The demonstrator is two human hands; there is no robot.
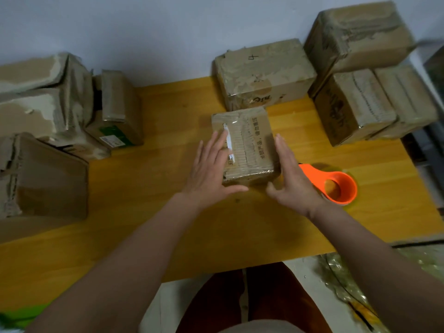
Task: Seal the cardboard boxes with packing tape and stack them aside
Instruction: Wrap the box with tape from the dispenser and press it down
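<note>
small box (247,145) | left hand (211,169) grip flat on top | right hand (292,179) grip flat against side

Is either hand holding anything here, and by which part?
Nothing is gripped. The left hand and right hand lie with straight fingers against the left and right sides of the small cardboard box.

A plain pale grey-blue wall (144,32) fills the far side of the room, unmarked and evenly lit by soft, dim light. Against it stands a wooden table (168,224) with a warm yellow-orange top and faint grain. Below its near edge shows a pale floor (302,296), and crumpled clear plastic sheeting (360,280) lies there on the right. At the far right edge something dark and blurred stands beside the table
</note>
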